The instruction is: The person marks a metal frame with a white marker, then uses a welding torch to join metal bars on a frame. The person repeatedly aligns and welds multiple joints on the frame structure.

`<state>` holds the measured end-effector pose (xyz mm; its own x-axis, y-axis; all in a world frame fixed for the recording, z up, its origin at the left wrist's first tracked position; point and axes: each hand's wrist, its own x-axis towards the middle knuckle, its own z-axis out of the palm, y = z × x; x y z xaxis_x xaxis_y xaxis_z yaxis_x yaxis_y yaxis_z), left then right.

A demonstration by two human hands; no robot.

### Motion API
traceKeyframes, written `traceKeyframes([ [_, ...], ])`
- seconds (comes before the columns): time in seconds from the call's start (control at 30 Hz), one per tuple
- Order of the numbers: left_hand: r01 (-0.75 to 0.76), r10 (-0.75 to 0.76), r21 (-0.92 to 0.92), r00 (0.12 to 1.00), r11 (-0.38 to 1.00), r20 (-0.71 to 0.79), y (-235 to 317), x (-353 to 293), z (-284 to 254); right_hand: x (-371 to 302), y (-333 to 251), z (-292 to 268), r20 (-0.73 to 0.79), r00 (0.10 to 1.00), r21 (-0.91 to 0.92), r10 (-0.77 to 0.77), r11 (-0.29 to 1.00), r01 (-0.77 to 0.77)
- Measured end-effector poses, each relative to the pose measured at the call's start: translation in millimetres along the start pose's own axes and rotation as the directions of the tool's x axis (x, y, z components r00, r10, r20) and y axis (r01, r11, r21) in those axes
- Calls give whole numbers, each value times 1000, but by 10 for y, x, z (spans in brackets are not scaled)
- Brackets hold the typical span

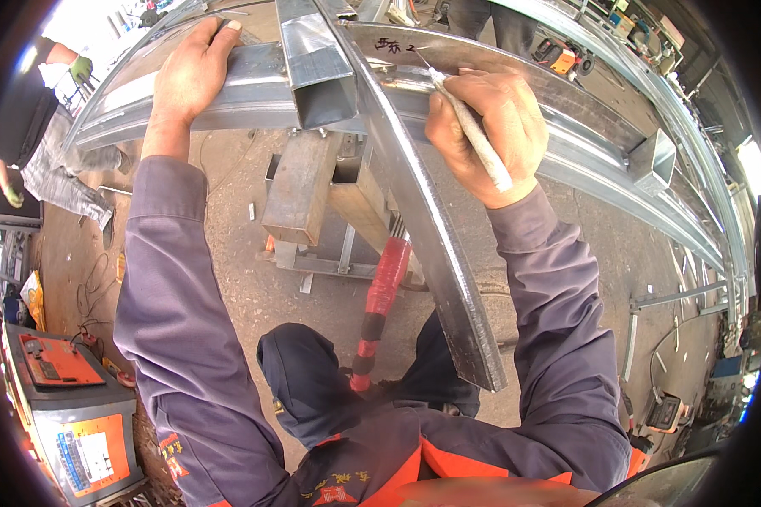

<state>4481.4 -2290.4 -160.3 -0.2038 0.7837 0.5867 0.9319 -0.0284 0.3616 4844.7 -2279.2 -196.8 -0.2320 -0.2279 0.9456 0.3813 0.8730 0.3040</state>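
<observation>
My right hand [495,127] is closed round a white marker pen [473,127]. Its thin tip points at the upright face of a grey steel plate [516,76], next to dark handwritten marks. At the left, my left hand [193,72] grips a long galvanized steel beam [245,106], fingertips curled over its far side and partly hidden. Between my hands, a short square tube [317,68] lies across the beam with its open end toward me. Beside it a long flat steel bar [431,211] slants down toward my lap.
Below the beam stands a support of square tubes [300,186], with a red-taped handle [385,283] near my knees. A grey-orange machine [84,422] stands at lower left. Another person with green gloves [82,69] is at far left; a second person's legs [495,25] show beyond the beam.
</observation>
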Motion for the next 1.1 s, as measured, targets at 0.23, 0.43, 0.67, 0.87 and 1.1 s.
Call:
traceKeyframes([
  [0.23,0,0,6,1000,1000,-9,2,-6,12,12,-17,-21,6,1000,15,22,1000,-22],
  [0.43,1,-1,5,1000,1000,-5,-3,-1,6,23,-24,-5,30,999,6,21,1000,-21],
  [0.67,1,-1,0,1000,1000,-2,5,-5,0,16,-17,-26,20,1000,19,22,1000,-22],
  [0.87,-3,3,-3,1000,1000,-26,4,-4,12,15,-41,-16,16,998,4,53,999,-53],
  [1.1,8,-8,6,1000,1000,2,-3,19,-5,-4,-41,-99,-20,996,2,85,996,-85],
])
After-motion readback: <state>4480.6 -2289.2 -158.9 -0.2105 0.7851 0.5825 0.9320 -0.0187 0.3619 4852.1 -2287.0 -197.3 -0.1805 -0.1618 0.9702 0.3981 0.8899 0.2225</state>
